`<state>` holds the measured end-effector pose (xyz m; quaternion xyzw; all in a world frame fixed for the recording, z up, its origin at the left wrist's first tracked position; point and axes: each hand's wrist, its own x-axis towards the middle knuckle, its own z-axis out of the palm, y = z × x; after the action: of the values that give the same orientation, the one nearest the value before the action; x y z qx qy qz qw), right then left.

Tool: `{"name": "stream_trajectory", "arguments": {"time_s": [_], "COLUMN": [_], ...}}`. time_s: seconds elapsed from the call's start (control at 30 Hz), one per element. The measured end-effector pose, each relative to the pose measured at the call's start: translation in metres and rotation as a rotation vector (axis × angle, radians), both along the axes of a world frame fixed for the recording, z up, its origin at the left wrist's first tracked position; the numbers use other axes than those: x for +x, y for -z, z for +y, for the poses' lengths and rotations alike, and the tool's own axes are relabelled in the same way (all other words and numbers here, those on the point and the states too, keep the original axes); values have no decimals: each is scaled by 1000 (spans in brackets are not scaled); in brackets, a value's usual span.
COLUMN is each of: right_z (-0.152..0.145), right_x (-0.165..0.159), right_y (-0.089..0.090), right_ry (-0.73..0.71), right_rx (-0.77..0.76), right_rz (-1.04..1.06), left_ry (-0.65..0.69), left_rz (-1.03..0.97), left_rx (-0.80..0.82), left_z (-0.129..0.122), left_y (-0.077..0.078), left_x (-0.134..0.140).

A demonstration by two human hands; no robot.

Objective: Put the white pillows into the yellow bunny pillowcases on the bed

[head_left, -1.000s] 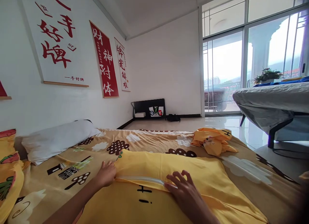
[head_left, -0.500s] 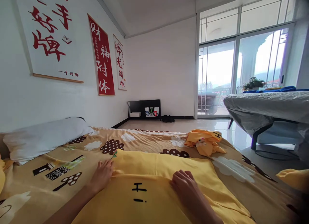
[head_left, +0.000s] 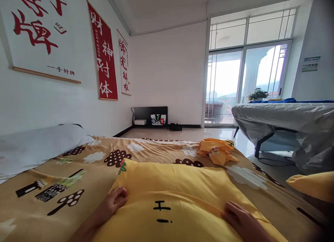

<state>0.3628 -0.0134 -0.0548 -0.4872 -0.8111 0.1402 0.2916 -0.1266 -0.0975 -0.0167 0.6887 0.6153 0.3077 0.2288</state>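
Observation:
A plump yellow pillowcase (head_left: 161, 179) with black lettering lies on the bed before me, and a fold or flap edge runs across its middle. At its left side my left hand (head_left: 116, 200) has its fingers curled onto the fabric, below a small printed plant at the corner. My right hand (head_left: 236, 214) grips the right end of the flap edge, fingers bent and pressed into the cloth. What fills the pillowcase is hidden inside it.
Under the pillowcase is a brown patterned bedsheet (head_left: 101, 179). A white pillow (head_left: 52, 144) rests at the left, a crumpled orange-yellow cloth (head_left: 217, 151) at the bed's far edge, and another yellow piece (head_left: 313, 184) at the right. Beyond stands a plastic-covered table (head_left: 281, 113).
My hands have moved farther apart and lower, the right one out toward the pillowcase's right side. The flap edge now slants down to the right. The view has shifted slightly right.

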Motion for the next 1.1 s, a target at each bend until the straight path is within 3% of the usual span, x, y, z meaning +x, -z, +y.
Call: {"name": "stream_trajectory", "arguments": {"time_s": [0.1, 0.2, 0.3, 0.4, 0.47, 0.53, 0.63, 0.7, 0.77, 0.97, 1.1], "right_z": [5, 8, 2, -9, -12, -11, -4, -2, -2, -7, -6], "right_x": [28, 32, 2, -63, -109, -143, -161, -158, -151, -132, -81], "right_y": [5, -8, -45, -74, -71, -50, -14, -1, 2, -8, -7], "right_ry": [21, 59, 76, 17, 13, 31, 31, 27, 27, 25, 209], "right_rx": [-40, 122, 306, 400, 324, 155, 39, 32, 35, 88, 38], "right_rz": [2, -75, -132, -156, -196, -260, -288, -277, -265, -274, -349], "left_ry": [-76, -192, -93, 31, 58, 84, 96, 73, 60, 11, -81], "left_rz": [263, 512, 528, 367, 291, 282, 292, 285, 278, 251, 269], "left_rx": [46, 86, 265, 378, 359, 327, 398, 482, 496, 284, 279], "left_z": [3, 4, 4, 13, 27, 40, 48, 46, 41, 40, 39], "left_y": [1, -11, -40, -59, -50, -26, 12, 23, 22, 5, 17], "left_x": [11, 36, 75, 112, 128, 132, 126, 122, 120, 124, 107]}}
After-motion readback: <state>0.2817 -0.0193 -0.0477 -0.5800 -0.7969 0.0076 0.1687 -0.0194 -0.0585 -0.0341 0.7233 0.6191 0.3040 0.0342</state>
